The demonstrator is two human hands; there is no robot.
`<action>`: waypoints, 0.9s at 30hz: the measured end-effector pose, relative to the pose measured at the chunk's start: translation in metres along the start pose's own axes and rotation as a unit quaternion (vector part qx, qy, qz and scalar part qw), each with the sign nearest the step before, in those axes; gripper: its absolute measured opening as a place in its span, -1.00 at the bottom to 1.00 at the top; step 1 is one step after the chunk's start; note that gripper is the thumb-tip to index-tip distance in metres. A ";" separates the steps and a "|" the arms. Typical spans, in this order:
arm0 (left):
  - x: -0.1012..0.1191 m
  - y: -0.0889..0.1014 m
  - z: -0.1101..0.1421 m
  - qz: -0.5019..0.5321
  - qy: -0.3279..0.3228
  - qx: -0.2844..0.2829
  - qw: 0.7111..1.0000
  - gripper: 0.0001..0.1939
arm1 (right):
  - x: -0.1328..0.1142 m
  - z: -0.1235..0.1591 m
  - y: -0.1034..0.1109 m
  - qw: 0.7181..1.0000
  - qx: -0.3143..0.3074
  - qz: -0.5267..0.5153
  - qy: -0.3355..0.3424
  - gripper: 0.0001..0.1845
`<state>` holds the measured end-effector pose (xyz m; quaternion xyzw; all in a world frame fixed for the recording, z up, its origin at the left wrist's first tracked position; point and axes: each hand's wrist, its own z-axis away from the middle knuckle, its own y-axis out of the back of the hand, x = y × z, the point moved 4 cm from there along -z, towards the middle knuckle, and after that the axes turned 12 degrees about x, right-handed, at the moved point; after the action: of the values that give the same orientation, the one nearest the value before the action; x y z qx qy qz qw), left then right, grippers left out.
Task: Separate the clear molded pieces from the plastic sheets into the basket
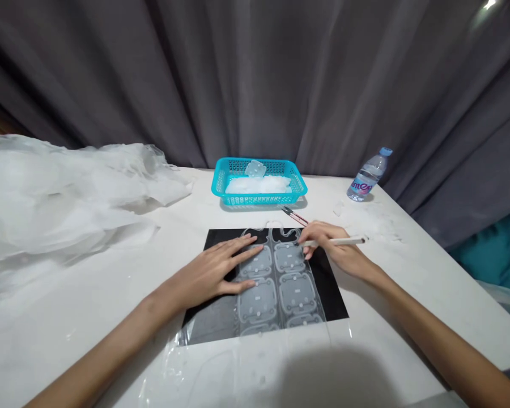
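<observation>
A clear plastic sheet [255, 303] with rows of rounded-square pieces lies over a black mat [332, 294] on the white table. My left hand [225, 263] rests on the sheet's left part, fingers spread and pressing flat. Between the fingers of my right hand [325, 241] is a slim white pen-like tool [348, 241], its rear end pointing right. Its working tip is too small to make out, near the upper right piece [289, 256]. Just beyond that hand lies a thin tool with a dark tip and reddish handle [296, 216].
A turquoise basket [261, 199] with white and clear plastic pieces stands at the back. A water bottle [368, 177] is at the back right, beside clear scraps [378, 221]. Crumpled translucent sheeting [68, 198] covers the left side. Grey curtains [263, 79] hang behind the table.
</observation>
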<state>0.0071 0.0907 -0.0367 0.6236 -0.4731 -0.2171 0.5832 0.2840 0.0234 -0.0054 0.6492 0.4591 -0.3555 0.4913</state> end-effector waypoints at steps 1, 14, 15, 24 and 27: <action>-0.004 0.002 -0.001 0.008 0.006 -0.008 1.000 -0.23 | 0.002 0.008 -0.001 1.000 -0.011 0.010 -0.021 -0.61; 0.028 -0.005 -0.009 0.050 0.032 0.100 0.993 -0.58 | 0.011 0.026 -0.009 0.996 -0.069 0.060 0.010 -0.90; 0.040 -0.010 -0.012 0.053 0.019 0.100 0.993 -0.59 | 0.011 0.026 -0.009 0.995 -0.073 0.059 0.020 -0.92; 0.060 -0.029 -0.026 0.051 0.041 0.050 0.997 -0.32 | 0.011 0.025 -0.012 0.992 -0.093 0.066 0.049 -0.93; 0.058 -0.028 -0.027 0.054 0.041 0.053 0.996 -0.31 | 0.011 0.024 -0.013 0.991 -0.097 0.068 0.059 -0.92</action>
<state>0.0649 0.0521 -0.0402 0.6357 -0.4928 -0.1338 0.5790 0.2751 0.0041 -0.0261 0.6481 0.4742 -0.2365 0.5470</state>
